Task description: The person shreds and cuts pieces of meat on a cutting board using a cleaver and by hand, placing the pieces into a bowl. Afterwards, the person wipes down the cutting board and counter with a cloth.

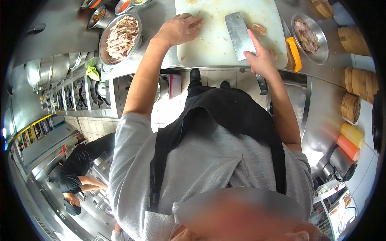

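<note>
My right hand point(261, 58) grips a cleaver point(236, 34) by its handle, with fingers along the blade. The wide blade lies low over the white cutting board point(217, 52); whether it touches cannot be told. Just right of the blade is a brown piece of meat point(257, 29), partly covered by it. At the board's left side, my left hand point(179, 30) has its fingers curled round cut meat point(195, 26). Small scraps dot the board. To the left stands a metal bowl point(137, 47) heaped with meat strips point(121, 38).
A second metal bowl point(324, 48) with meat point(307, 36) stands right of the board, past an orange-yellow handle point(295, 54). Bamboo steamers point(360, 82) and squeeze bottles point(348, 147) line the right side. Small ingredient containers point(96, 18) sit back left. Another person point(76, 168) works lower left.
</note>
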A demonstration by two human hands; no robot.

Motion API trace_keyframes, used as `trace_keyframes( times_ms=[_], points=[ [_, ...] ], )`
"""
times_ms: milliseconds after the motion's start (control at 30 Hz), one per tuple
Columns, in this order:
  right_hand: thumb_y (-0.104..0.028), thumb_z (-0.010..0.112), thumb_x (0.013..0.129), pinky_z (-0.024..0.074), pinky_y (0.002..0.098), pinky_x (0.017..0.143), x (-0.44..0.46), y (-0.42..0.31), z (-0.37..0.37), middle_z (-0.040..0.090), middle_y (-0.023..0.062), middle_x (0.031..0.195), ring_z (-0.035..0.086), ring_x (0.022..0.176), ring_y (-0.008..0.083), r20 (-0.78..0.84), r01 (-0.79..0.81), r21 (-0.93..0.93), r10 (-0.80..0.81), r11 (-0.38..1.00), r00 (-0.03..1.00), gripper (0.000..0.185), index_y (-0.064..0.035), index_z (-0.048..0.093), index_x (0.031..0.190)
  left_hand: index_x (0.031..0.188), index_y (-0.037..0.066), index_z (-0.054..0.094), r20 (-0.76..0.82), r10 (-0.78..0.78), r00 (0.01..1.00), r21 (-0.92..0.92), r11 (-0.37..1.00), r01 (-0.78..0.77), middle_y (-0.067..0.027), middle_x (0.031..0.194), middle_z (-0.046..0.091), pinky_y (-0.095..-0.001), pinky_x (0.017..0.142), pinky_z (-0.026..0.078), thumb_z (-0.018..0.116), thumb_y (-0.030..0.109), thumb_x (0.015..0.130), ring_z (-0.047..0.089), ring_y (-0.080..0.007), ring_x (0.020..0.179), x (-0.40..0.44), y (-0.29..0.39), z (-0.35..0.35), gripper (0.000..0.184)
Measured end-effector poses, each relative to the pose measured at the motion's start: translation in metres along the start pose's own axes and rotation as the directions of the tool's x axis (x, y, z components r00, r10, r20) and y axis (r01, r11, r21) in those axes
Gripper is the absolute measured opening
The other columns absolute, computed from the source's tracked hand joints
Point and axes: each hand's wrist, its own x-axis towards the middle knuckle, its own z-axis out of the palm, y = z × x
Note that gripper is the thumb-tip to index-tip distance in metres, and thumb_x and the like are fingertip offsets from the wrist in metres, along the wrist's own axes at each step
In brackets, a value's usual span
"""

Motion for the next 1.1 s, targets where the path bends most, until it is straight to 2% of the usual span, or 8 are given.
trace_keyframes(
  times_ms=[333,533,633,767,833,900,967,1100],
  points=[
    [-0.016,0.061,0.096,0.0485,0.0307,0.047,0.003,-0.001,-0.001,0.057,0.0028,0.069,0.05,0.047,0.011,0.01,-0.02,0.011,0.02,1.0,1.0,0.079,-0.0274,0.026,0.167,0.115,0.018,0.07,0.011,0.097,0.995,-0.051,0.994,-0.097,-0.0074,0.116,0.068,-0.0475,0.089,0.056,0.069,0.024,0.089,0.067,-0.0337,0.108,0.018,0.008,0.007,0.027],
    [-0.014,0.062,0.096,0.0485,0.0306,0.047,-0.001,-0.012,0.002,0.058,0.0033,0.069,0.051,0.05,0.0112,-0.035,-0.03,-0.039,0.029,0.999,0.999,0.08,-0.0287,0.027,0.166,0.111,0.015,0.071,0.001,-0.154,0.988,0.046,0.987,0.154,-0.008,0.114,0.072,-0.0417,0.082,0.058,0.075,0.023,0.087,0.072,-0.0317,0.093,0.037,0.013,0.013,0.026],
    [-0.012,0.062,0.096,0.0448,0.0294,0.045,-0.001,-0.012,0.004,0.054,0.0012,0.066,0.049,0.048,0.0102,-0.032,-0.023,-0.048,0.022,0.999,0.999,0.08,-0.0322,0.03,0.166,0.113,0.012,0.074,0.007,-0.346,0.938,-0.42,0.85,0.317,-0.0097,0.098,0.077,-0.0385,0.083,0.057,0.081,0.035,0.084,0.072,-0.0278,0.09,0.029,0.003,0.006,0.037],
    [-0.008,0.06,0.097,0.0439,0.0287,0.044,0.007,-0.002,0.003,0.055,0.0013,0.068,0.048,0.048,0.0093,-0.019,-0.004,-0.001,0.004,1.0,1.0,0.08,-0.0292,0.026,0.167,0.109,0.013,0.075,-0.191,-0.366,0.911,-0.586,0.787,0.194,-0.0084,0.1,0.076,-0.0401,0.082,0.058,0.079,0.031,0.085,0.072,-0.0305,0.087,0.009,-0.038,-0.002,0.03],
    [-0.007,0.059,0.097,0.044,0.0286,0.044,0.006,-0.002,0.003,0.056,0.002,0.07,0.047,0.048,0.0094,-0.003,-0.012,0.018,0.012,1.0,1.0,0.082,-0.0283,0.024,0.167,0.11,0.005,0.075,-0.3,-0.388,0.872,-0.536,0.824,0.182,-0.0111,0.093,0.077,-0.0345,0.072,0.058,0.068,0.011,0.088,0.073,-0.0193,0.082,-0.015,-0.051,-0.048,0.023],
    [-0.006,0.059,0.097,0.0434,0.0285,0.044,0.005,-0.005,0.002,0.055,0.0018,0.07,0.047,0.048,0.0094,-0.004,-0.016,-0.001,0.016,1.0,1.0,0.082,-0.028,0.024,0.167,0.109,0.004,0.075,-0.242,-0.568,0.787,-0.405,0.796,0.449,-0.0081,0.087,0.075,-0.0325,0.073,0.056,0.066,0.007,0.089,0.07,-0.0161,0.081,-0.041,-0.037,-0.118,0.022],
    [-0.006,0.059,0.097,0.0433,0.0285,0.044,0.005,-0.005,0.002,0.055,0.0017,0.07,0.047,0.047,0.0094,0.003,-0.017,0.013,0.017,1.0,1.0,0.082,-0.0279,0.024,0.167,0.108,-0.001,0.072,-0.429,-0.401,0.809,-0.257,0.913,0.317,-0.0118,0.088,0.075,-0.0335,0.074,0.054,0.069,0.004,0.086,0.068,-0.017,0.08,-0.064,-0.117,-0.125,0.023],
    [-0.006,0.058,0.096,0.043,0.0281,0.044,0.005,-0.005,0.002,0.054,0.0011,0.069,0.048,0.047,0.0095,0.007,-0.02,0.023,0.02,1.0,1.0,0.082,-0.028,0.024,0.167,0.113,0.004,0.075,-0.423,-0.596,0.682,-0.188,0.794,0.578,-0.0193,0.1,0.075,-0.04,0.079,0.056,0.074,0.012,0.083,0.072,-0.0287,0.088,-0.103,-0.148,-0.153,0.03]
  ],
)
